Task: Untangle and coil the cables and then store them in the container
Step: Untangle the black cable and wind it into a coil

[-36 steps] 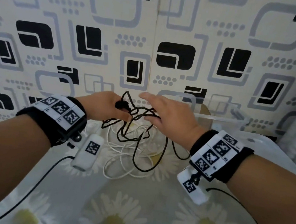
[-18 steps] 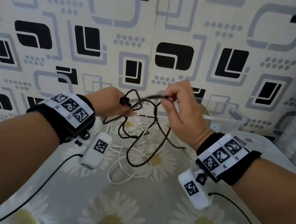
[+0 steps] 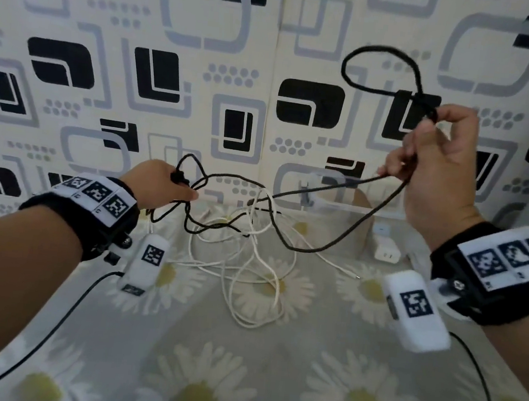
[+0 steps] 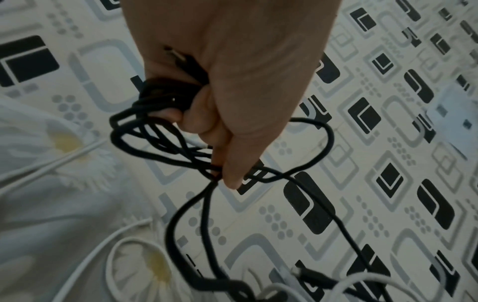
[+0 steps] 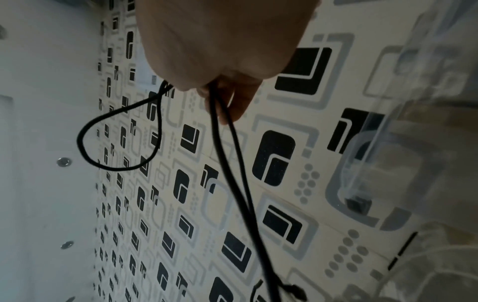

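We see the left hand (image 3: 160, 183) low over the desk (image 3: 238, 377), fingers curled round a bunched knot of the black cable (image 3: 344, 235), thumb pressing the strands; the left wrist view shows several black loops gathered in that grip and a plug end tucked under the palm. The right hand (image 3: 439, 166) is raised high toward the wall, its grip pinching the same black cable between thumb and fingers, a loop (image 3: 381, 69) standing up above the fingers and two strands dropping down from the hand. The cable sags between the two hands, hanging above the desk.

The white cable (image 3: 248, 280) lies loose and tangled on the daisy-print cloth, under the black one, crossing it near the left hand. The clear container (image 3: 333, 188) sits at the back of the desk against the wall, below the right hand. A white charger (image 3: 385, 250) rests just beside it.
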{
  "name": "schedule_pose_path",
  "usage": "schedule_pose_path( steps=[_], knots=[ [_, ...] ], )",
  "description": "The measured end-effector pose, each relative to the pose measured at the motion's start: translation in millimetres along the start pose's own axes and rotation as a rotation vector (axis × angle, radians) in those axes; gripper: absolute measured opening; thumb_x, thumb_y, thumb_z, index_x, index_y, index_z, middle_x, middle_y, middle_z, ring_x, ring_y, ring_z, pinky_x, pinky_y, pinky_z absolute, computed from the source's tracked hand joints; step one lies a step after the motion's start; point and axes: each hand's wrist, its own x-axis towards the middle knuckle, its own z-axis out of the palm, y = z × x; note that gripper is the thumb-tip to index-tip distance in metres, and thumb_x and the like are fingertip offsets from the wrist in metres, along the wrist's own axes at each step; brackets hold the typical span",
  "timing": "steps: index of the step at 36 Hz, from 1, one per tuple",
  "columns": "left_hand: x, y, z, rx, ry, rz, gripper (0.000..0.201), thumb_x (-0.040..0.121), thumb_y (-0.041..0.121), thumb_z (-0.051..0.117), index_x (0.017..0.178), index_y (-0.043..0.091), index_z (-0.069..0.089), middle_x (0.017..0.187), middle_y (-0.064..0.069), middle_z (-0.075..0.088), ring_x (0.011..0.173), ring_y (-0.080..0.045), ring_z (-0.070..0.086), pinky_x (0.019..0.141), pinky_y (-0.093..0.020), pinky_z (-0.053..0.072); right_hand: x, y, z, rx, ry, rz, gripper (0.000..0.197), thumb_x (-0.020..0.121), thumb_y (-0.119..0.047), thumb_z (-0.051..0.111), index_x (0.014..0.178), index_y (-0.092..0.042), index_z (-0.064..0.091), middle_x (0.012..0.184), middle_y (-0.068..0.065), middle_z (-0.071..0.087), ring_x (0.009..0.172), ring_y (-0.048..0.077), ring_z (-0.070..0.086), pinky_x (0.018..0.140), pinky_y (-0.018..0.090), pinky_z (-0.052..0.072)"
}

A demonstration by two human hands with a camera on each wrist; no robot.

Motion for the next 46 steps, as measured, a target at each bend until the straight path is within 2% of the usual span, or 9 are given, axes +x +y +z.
schedule_pose_path(
  steps=[6, 14, 18, 22, 27, 32, 37, 41, 46],
  knots=[
    [2.9, -0.2, 2.0, 0.067, -0.014, 0.005, 0.040, 0.084, 0.041, 0.070, 0.073, 0.006, 0.055, 0.065, -0.008, 0.053, 0.057, -0.021, 0.049, 0.052, -0.028, 0.036, 5.7, -8.5, -13.1, -0.075, -0.049, -0.018, 0.018, 0.101, -0.009, 0.035, 0.095, -0.026, 0.039, 0.064, -0.007, 0.039, 0.043, 0.012, 0.030, 0.045, 0.022, 0.035],
    [6.1, -32.5, -4.6, 0.218, -0.009, -0.083, 0.050, 0.090, 0.046, 0.061, 0.064, 0.004, 0.052, 0.065, -0.012, 0.053, 0.070, -0.029, 0.053, 0.062, -0.032, 0.037, 22.9, -18.5, -53.9, -0.335, -0.046, 0.068, 0.026, 0.100, -0.017, 0.043, 0.087, -0.039, 0.044, 0.060, -0.010, 0.045, 0.052, 0.009, 0.037, 0.041, 0.019, 0.030],
    [2.9, -32.5, -6.3, 0.150, 0.006, -0.053, 0.054, 0.087, 0.052, 0.062, 0.067, 0.002, 0.054, 0.065, -0.014, 0.056, 0.066, -0.028, 0.055, 0.061, -0.033, 0.040, 11.6, -6.9, -55.6, -0.517, -0.278, 0.168, 0.032, 0.101, -0.020, 0.047, 0.083, -0.047, 0.046, 0.068, 0.005, 0.043, 0.063, 0.023, 0.034, 0.051, 0.031, 0.030],
    [-1.5, -16.3, -8.2, 0.029, 0.003, -0.008, 0.055, 0.085, 0.055, 0.062, 0.068, 0.004, 0.051, 0.063, -0.011, 0.054, 0.061, -0.025, 0.052, 0.060, -0.032, 0.038, 0.0, 8.0, -46.7, -0.564, -0.360, 0.324, 0.032, 0.100, -0.019, 0.049, 0.084, -0.047, 0.051, 0.065, -0.001, 0.047, 0.058, 0.019, 0.036, 0.053, 0.031, 0.032],
    [-4.3, 3.5, -16.2, -0.106, 0.017, 0.034, 0.055, 0.081, 0.061, 0.064, 0.065, 0.012, 0.045, 0.059, -0.005, 0.047, 0.055, -0.021, 0.045, 0.058, -0.030, 0.035, -16.0, 20.9, -35.0, -0.723, -0.566, 0.407, 0.026, 0.098, -0.017, 0.051, 0.116, -0.036, 0.051, 0.075, 0.002, 0.063, 0.062, 0.016, 0.049, 0.062, 0.032, 0.041],
    [-12.6, 24.9, -29.0, -0.200, 0.093, 0.070, 0.056, 0.078, 0.062, 0.067, 0.066, 0.014, 0.040, 0.059, -0.003, 0.043, 0.055, -0.018, 0.041, 0.057, -0.030, 0.032, -25.1, 26.4, -24.0, -0.871, -0.738, 0.453, 0.017, 0.095, -0.025, 0.058, 0.106, -0.037, 0.057, 0.085, 0.004, 0.068, 0.070, 0.013, 0.059, 0.069, 0.030, 0.047],
    [-24.4, 47.1, -36.9, -0.266, 0.184, 0.106, 0.056, 0.079, 0.057, 0.068, 0.065, 0.015, 0.034, 0.059, -0.003, 0.036, 0.055, -0.018, 0.036, 0.056, -0.031, 0.027, -26.9, 25.8, -4.8, -1.065, -0.911, 0.380, 0.017, 0.092, -0.042, 0.060, 0.101, -0.029, 0.066, 0.096, -0.011, 0.064, 0.092, 0.009, 0.059, 0.080, 0.025, 0.043],
    [-33.2, 62.5, -39.7, -0.312, 0.256, 0.143, 0.052, 0.081, 0.053, 0.069, 0.067, 0.015, 0.036, 0.058, -0.001, 0.035, 0.049, -0.013, 0.033, 0.045, -0.022, 0.027, -24.8, 26.9, 19.4, -1.097, -0.893, 0.260, 0.019, 0.092, -0.044, 0.057, 0.103, -0.033, 0.068, 0.105, -0.014, 0.066, 0.104, 0.011, 0.058, 0.102, 0.039, 0.038],
    [-37.2, 72.7, -44.3, -0.420, 0.313, 0.203, 0.051, 0.082, 0.049, 0.070, 0.064, 0.016, 0.036, 0.055, 0.001, 0.034, 0.032, -0.004, 0.028, 0.032, -0.011, 0.022, -26.2, 23.5, 53.3, -0.721, -0.740, 0.334, 0.021, 0.095, -0.032, 0.057, 0.107, -0.020, 0.069, 0.089, -0.019, 0.066, 0.086, 0.001, 0.063, 0.078, 0.021, 0.048]
  ],
)
